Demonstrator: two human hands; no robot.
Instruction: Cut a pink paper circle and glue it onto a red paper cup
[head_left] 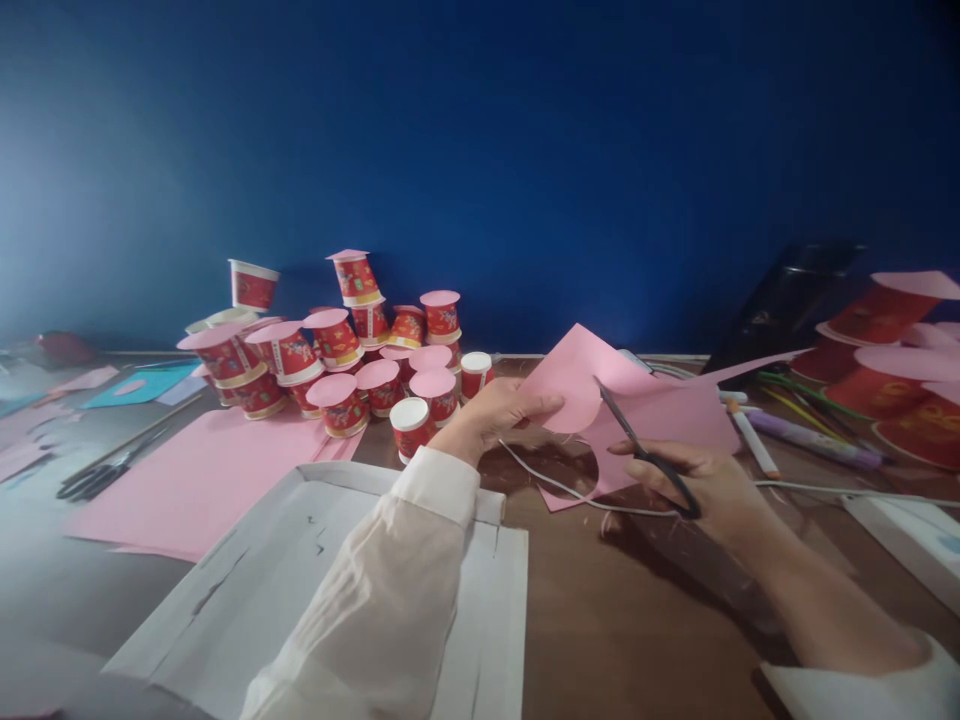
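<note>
My left hand [499,410] pinches the left edge of a pink paper sheet [660,420], held up over the brown table. In my right hand [697,480] are black-handled scissors [649,455], my fingers in the loops. Their blades point up and to the left and meet the paper along a curved cut. A rounded piece is partly separated from the sheet, with a pointed corner standing above it. One thin strip of the sheet sticks out to the right.
Red paper cups [337,400] with pink paper discs stand stacked at the back left; more cups [862,310] are at the right. A white box lid [262,570], pink sheets [217,470], second scissors [105,475], a white cable [555,480] and a marker [754,445] lie around.
</note>
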